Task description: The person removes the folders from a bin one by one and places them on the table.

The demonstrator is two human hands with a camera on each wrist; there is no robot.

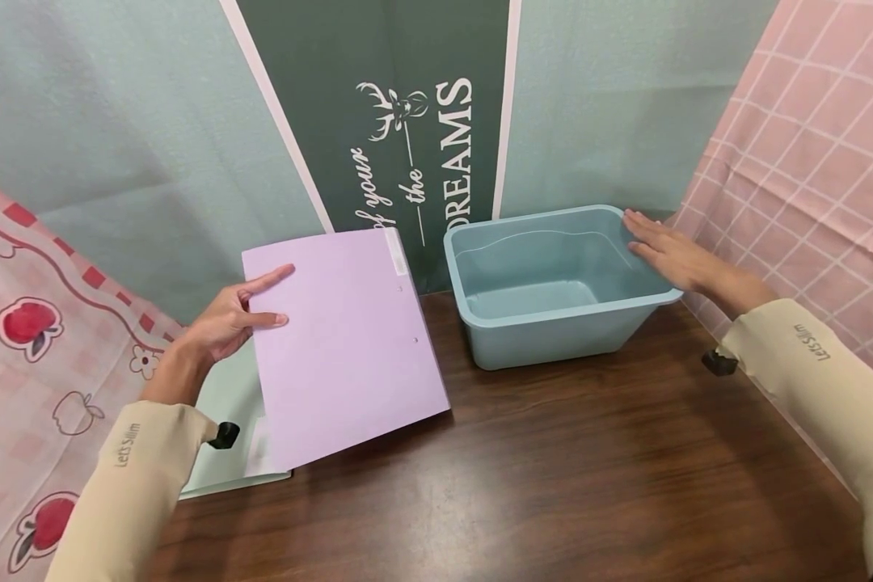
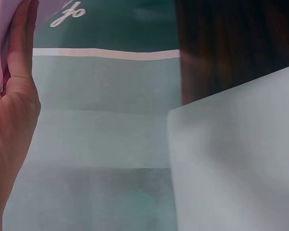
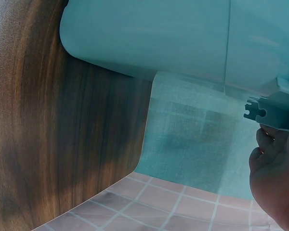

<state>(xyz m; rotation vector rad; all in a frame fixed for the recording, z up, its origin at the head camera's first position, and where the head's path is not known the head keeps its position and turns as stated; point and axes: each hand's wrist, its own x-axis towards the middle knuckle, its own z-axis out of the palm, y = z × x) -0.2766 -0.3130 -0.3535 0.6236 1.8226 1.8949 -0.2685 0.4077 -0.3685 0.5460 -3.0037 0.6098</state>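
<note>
My left hand (image 1: 236,319) pinches a light purple file folder (image 1: 349,356) by its left edge in the head view. Thumb and index finger lie on its front, and the other fingers are hidden behind it. The folder is tilted and carries a white label strip along its right edge. Partly under it, a pale green folder (image 1: 221,412) lies on the table; its pale surface (image 2: 241,159) fills the lower right of the left wrist view. Straight fingers of my right hand (image 1: 672,250) rest on the right rim of a blue-grey plastic bin (image 1: 553,343), which stands upright with nothing visible inside.
A dark wooden table (image 1: 524,469) carries the bin and green folder. Behind hangs a green cloth with white lettering (image 1: 458,153). Pink checked cloth (image 1: 829,153) borders the right side, and an apple-print cloth (image 1: 51,388) borders the left.
</note>
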